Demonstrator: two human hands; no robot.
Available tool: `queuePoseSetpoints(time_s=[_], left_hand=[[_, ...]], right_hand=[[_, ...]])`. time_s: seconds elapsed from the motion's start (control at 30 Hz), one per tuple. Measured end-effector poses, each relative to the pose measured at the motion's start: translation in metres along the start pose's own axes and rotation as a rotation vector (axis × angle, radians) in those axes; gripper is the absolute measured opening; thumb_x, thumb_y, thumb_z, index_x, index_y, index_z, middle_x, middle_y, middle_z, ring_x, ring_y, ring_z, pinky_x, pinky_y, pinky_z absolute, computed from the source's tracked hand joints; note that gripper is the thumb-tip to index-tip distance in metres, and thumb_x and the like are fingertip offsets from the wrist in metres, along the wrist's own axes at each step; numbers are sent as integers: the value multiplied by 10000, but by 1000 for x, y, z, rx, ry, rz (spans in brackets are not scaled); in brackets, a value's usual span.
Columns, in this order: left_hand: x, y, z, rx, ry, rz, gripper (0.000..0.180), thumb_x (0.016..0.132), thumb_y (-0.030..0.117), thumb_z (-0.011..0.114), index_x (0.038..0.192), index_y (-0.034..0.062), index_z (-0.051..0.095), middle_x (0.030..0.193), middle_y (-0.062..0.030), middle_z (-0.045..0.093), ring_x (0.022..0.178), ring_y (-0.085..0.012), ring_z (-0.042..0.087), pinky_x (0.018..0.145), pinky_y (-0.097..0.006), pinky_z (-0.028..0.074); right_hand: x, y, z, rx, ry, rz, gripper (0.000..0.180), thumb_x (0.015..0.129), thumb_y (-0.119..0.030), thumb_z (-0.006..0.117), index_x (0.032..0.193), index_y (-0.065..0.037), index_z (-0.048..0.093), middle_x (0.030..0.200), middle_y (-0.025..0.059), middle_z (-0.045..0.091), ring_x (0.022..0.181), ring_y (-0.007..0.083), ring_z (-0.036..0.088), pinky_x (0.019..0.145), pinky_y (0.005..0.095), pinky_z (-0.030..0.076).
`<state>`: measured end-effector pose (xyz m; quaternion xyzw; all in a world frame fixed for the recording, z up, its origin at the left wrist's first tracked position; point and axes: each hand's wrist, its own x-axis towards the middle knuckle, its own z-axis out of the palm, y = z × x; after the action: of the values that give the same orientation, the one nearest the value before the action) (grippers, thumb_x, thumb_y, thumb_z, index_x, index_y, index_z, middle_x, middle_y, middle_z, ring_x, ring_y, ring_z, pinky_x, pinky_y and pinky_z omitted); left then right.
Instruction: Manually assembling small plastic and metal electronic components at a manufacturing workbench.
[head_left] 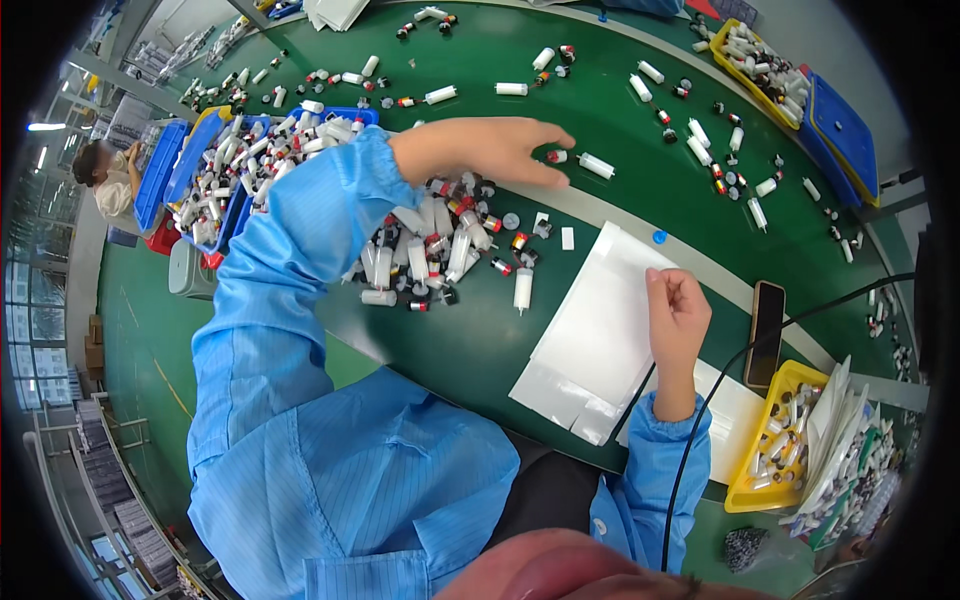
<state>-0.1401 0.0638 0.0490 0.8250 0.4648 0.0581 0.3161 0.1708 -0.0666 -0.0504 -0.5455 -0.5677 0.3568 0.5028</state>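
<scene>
My left hand (490, 150) stretches over the bench with its fingers apart and nothing in them. Just beyond its fingertips lie a small red-and-black cap-like part (556, 157) and a white plastic cylinder with a narrow tip (597, 166). Beneath that forearm sits a heap of similar white cylinders (418, 258) mixed with grey, red and black small parts. My right hand (680, 315) is closed, thumb against curled fingers, at the right edge of a white and clear plastic bag (590, 335) lying flat on the bench.
Blue bins (235, 185) full of cylinders stand at the left. A moving-belt-like green surface (480, 60) carries scattered parts. At the right are a phone (766, 335), a black cable (700, 415), a yellow tray (745, 490) and another filled yellow bin (725, 45). A person (110, 185) is far left.
</scene>
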Motion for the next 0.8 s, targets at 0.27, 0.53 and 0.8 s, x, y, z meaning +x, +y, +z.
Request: queuePoseSetpoints(time_s=[0.27, 0.53, 0.8], left_hand=[[20, -139, -92, -125, 269, -289, 454, 956, 344, 651, 1266, 12, 644, 1195, -124, 681, 1100, -200, 632, 946, -337, 500], [98, -150, -48, 164, 158, -216, 576, 918, 400, 705, 1359, 59, 560, 993, -98, 653, 985, -190, 622, 803, -307, 508], [95, -156, -79, -377, 30, -268, 284, 940, 273, 687, 1106, 51, 624, 1045, -83, 668, 927, -156, 644, 794, -282, 520]], right_hand=[[-3, -15, 7, -225, -175, -91, 133, 864, -79, 751, 821, -9, 646, 682, 31, 574, 556, 73, 492, 503, 234, 395], [2, -13, 7, -305, -187, -88, 130, 837, -87, 768, 838, -23, 656, 705, 71, 610, 534, 135, 539, 486, 261, 421], [6, -18, -2, -513, -282, -382, 84, 786, -58, 732, 836, -43, 667, 781, 112, 625, 667, 275, 623, 582, 346, 494]])
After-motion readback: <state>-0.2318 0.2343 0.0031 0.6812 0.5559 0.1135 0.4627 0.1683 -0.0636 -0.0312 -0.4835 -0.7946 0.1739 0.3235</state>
